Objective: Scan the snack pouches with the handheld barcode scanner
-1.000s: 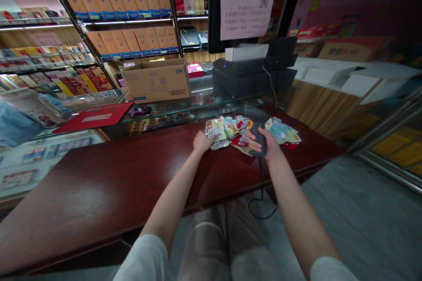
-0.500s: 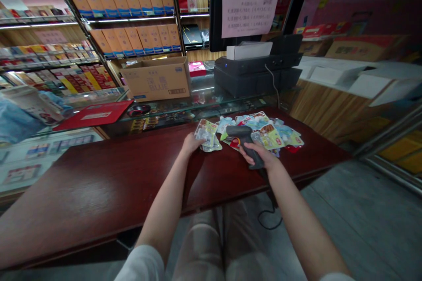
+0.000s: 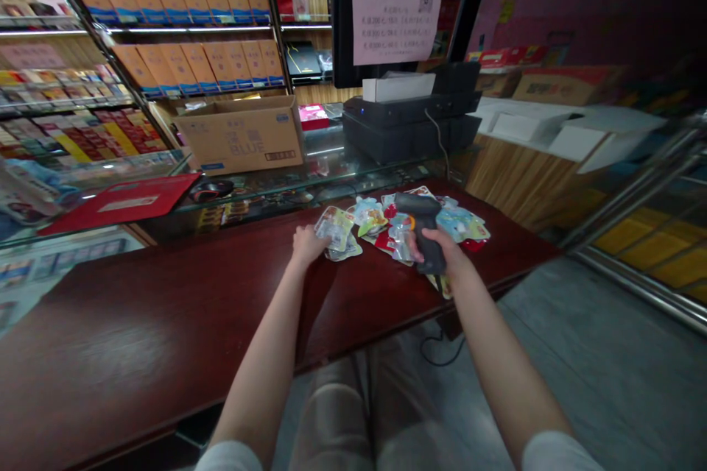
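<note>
My right hand [image 3: 442,254] is wrapped around the handle of a dark barcode scanner [image 3: 418,204], which has an orange trigger and points left over the pile. Under the scanner and spreading right lies a pile of shiny snack packets [image 3: 461,221], blue, green and red. The corner of one packet [image 3: 446,288] sticks out below the scanner handle. My left hand [image 3: 309,244] grips the left edge of a pale green, partly clear snack packet [image 3: 338,232] at the pile's left side; its fingertips are partly hidden.
The packets lie on a dark red wooden desk [image 3: 166,309]. Behind it is a glass counter with a cardboard box [image 3: 240,136], a red folder [image 3: 129,199], a computer mouse [image 3: 211,190] and a black printer-like machine [image 3: 409,121]. The scanner's cable [image 3: 442,360] hangs below the desk edge.
The view has turned slightly right. The scanner has moved right over the pile, uncovering packets to its left, and a packet corner now shows below it. My left hand still grips its packet.
</note>
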A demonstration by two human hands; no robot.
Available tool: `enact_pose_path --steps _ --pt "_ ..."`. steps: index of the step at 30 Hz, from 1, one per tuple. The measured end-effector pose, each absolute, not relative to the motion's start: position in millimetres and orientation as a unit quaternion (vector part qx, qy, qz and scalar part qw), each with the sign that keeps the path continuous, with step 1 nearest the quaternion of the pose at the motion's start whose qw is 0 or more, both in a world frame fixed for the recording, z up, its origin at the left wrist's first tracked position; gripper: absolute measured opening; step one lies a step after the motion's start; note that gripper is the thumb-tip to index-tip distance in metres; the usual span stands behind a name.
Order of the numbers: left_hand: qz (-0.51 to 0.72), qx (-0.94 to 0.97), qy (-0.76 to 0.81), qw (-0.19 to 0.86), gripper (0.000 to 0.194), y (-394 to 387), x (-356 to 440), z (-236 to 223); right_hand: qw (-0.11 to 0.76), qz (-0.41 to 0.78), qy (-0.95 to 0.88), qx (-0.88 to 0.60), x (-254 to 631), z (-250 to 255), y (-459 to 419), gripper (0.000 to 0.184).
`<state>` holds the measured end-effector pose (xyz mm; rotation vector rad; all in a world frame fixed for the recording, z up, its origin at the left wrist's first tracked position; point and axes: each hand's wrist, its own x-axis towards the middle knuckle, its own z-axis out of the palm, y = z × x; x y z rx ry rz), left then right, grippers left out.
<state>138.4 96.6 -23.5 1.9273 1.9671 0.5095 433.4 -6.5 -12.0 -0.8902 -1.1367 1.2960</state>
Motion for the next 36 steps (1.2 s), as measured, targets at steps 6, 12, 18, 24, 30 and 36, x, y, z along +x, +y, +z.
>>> enact_pose_path --steps 6,12,18,24,30,36 --pt "0.177 0.692 0.685 0.144 0.071 86.5 157.8 -26.9 0.658 0.353 -0.394 -0.535 483.8 -12.5 31.1 0.035" --pt "0.214 0.772 0.59 0.105 0.067 71.1 177.4 -33.7 0.634 0.364 -0.399 -0.553 472.6 -36.2 52.7 0.035" --pt "0.146 0.79 0.584 0.112 0.063 62.1 179.1 -26.5 0.587 0.378 -0.425 -0.576 452.8 -34.2 61.7 0.034" --pt "0.138 0.787 0.592 0.11 0.057 62.5 171.4 -20.3 0.57 0.395 -0.452 -0.561 443.4 -32.5 58.3 0.036" --pt "0.188 0.814 0.55 0.004 0.053 50.8 182.9 -16.5 0.636 0.402 -0.387 -0.533 450.1 -33.2 59.1 0.036" --pt "0.182 0.969 0.164 0.024 0.043 15.9 219.7 -20.0 0.691 0.387 -0.38 -0.478 450.1 -24.8 70.6 0.039"
